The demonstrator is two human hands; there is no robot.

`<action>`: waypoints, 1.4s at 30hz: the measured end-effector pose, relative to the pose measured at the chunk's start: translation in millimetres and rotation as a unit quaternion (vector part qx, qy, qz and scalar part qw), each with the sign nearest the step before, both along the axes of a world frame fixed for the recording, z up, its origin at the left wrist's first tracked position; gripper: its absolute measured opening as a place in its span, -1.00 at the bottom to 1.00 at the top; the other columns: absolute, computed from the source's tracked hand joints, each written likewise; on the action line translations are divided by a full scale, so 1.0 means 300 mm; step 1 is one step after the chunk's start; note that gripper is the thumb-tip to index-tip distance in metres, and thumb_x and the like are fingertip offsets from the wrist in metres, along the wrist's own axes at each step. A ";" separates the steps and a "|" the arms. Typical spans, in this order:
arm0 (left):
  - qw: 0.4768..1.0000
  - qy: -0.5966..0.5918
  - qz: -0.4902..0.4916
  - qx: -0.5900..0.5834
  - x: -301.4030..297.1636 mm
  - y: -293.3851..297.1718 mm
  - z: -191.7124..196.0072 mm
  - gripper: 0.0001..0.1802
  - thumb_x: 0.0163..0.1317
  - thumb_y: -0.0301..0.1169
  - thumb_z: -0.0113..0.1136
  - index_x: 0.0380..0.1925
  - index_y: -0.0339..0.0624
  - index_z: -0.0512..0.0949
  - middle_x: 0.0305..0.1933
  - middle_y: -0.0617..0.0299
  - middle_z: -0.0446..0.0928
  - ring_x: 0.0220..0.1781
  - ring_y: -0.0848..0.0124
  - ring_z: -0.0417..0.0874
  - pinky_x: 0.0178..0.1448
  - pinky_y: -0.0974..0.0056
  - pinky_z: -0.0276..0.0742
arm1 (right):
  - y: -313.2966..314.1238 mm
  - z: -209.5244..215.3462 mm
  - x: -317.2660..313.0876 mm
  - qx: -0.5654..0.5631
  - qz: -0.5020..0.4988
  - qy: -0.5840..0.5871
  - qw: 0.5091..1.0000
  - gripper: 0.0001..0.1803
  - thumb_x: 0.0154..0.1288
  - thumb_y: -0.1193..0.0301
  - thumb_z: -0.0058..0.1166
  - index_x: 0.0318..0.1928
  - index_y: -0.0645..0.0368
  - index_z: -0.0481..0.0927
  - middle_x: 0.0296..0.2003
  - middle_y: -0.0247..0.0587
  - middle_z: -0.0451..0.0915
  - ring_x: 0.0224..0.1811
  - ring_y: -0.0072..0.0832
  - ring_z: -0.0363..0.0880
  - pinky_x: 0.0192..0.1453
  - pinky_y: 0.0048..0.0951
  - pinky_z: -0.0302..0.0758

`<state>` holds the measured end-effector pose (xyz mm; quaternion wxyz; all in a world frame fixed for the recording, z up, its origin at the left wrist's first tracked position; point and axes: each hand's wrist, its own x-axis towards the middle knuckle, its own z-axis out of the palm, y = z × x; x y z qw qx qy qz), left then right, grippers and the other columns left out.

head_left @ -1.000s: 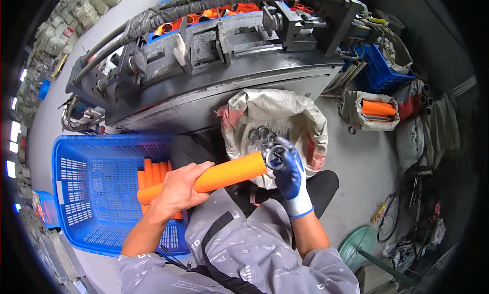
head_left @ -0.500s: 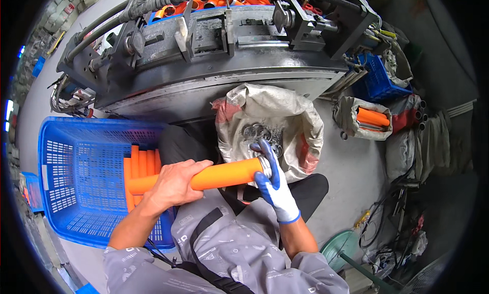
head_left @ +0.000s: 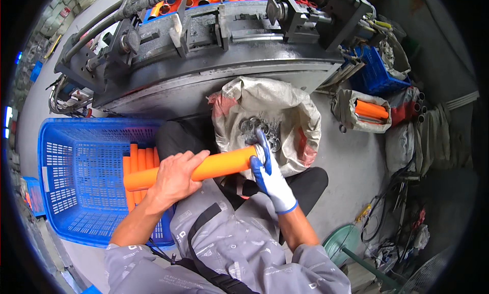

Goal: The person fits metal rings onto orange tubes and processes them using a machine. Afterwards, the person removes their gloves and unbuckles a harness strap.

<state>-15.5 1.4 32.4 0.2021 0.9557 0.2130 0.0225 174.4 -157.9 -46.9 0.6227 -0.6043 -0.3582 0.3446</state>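
In the head view, at centre over the lap, an orange tube is held with its long axis running left-right, right end slightly farther. The left hand, bare, is wrapped closed around the tube's middle. The right hand, in a blue-and-white glove, is set against the tube's right end, fingers extended upward over a metal ring; pinch not discernible. More orange tubes lie in the blue basket at left. An open sack of metal rings sits just beyond the right hand.

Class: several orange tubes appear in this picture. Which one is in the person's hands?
The orange tube across the lap: left hand grips it, gloved right hand at its end. The other tubes lie in the blue basket.
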 end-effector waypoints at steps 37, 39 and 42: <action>0.516 -0.417 0.363 -0.654 -0.007 -0.069 -0.048 -0.50 0.30 0.02 0.14 -0.01 -0.15 0.45 0.02 0.12 0.53 0.12 0.24 0.54 0.29 0.08 0.44 | -0.139 -0.035 0.020 0.149 -0.065 0.429 0.888 -0.52 0.22 0.24 0.28 0.06 0.22 0.48 -0.14 -0.29 0.59 -0.19 -0.55 0.59 -0.08 -0.52 0.54; 0.504 -0.435 0.366 -0.650 -0.011 -0.071 -0.046 -0.50 0.29 0.01 0.15 0.00 -0.15 0.45 0.02 0.12 0.53 0.12 0.24 0.54 0.29 0.07 0.44 | -0.131 -0.014 0.020 0.139 -0.051 0.440 0.886 -0.51 0.17 0.31 0.33 0.05 0.23 0.47 -0.13 -0.30 0.57 -0.19 -0.58 0.57 -0.06 -0.51 0.54; 0.493 -0.460 0.366 -0.641 -0.021 -0.068 -0.031 -0.48 0.27 0.02 0.18 -0.01 -0.17 0.45 0.03 0.11 0.52 0.12 0.26 0.54 0.26 0.10 0.46 | -0.131 0.020 0.027 -0.017 -0.021 0.251 0.968 -0.45 0.04 0.48 0.38 0.07 0.21 0.46 -0.11 -0.32 0.54 -0.12 -0.63 0.49 0.01 -0.52 0.47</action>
